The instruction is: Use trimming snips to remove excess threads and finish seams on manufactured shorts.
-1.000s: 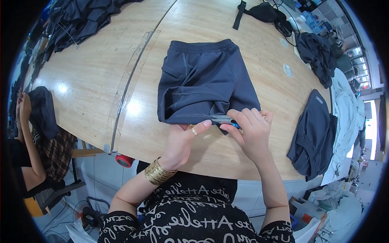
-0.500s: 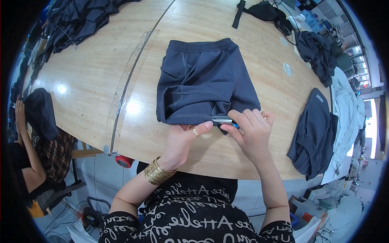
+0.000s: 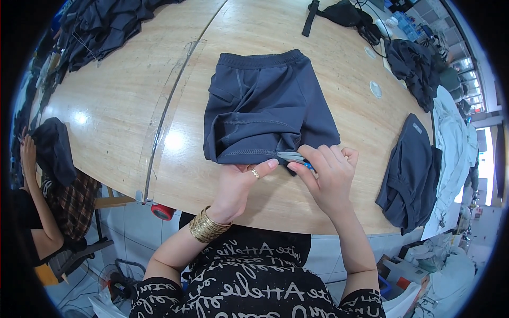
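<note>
A pair of dark grey-blue shorts (image 3: 270, 100) lies on the wooden table in front of me, waistband at the far side. One leg's hem is turned up, showing its stitched seam. My left hand (image 3: 238, 185) pinches the near edge of this hem, thumb on top and fingers partly hidden beneath the cloth. My right hand (image 3: 331, 172) grips a small pair of thread snips (image 3: 291, 156) with metal blades and a bit of blue at the handle. The blade tips are at the hem seam, just right of my left thumb.
Another folded dark garment (image 3: 408, 175) lies to the right, beside pale cloth (image 3: 450, 159). Dark clothes (image 3: 106, 32) are heaped at the far left. A co-worker's hand (image 3: 27, 153) touches a dark garment at the left edge. A seam (image 3: 169, 106) divides the table (image 3: 122, 122).
The snips' blades have turned slightly at the seam, their tips now looking narrower. Both my hands and the shorts stay nearly in place. The co-worker's hand at left has shifted a little.
</note>
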Motion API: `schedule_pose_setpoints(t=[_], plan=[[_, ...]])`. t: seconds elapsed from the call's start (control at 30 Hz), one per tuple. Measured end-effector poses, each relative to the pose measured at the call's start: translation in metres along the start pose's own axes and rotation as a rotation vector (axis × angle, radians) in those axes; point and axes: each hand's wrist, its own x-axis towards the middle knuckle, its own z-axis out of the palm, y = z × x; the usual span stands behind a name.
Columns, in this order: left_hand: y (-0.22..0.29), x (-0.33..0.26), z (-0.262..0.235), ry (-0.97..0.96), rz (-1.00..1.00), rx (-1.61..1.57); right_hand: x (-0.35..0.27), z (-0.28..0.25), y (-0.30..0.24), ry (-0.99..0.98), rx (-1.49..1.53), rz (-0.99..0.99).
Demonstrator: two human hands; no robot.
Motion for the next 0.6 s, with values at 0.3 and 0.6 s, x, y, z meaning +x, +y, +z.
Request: schedule_pose_setpoints(t=[0.3, 0.6], plan=[[0.001, -0.003, 0.004, 0.012, 0.036, 0.001, -0.001, 0.002, -0.001, 0.006, -0.013, 0.043], [0.005, -0.015, -0.044, -0.352, -0.472, 0.271, -0.010, -0.017, 0.031, 0.098, 0.216, 0.460]])
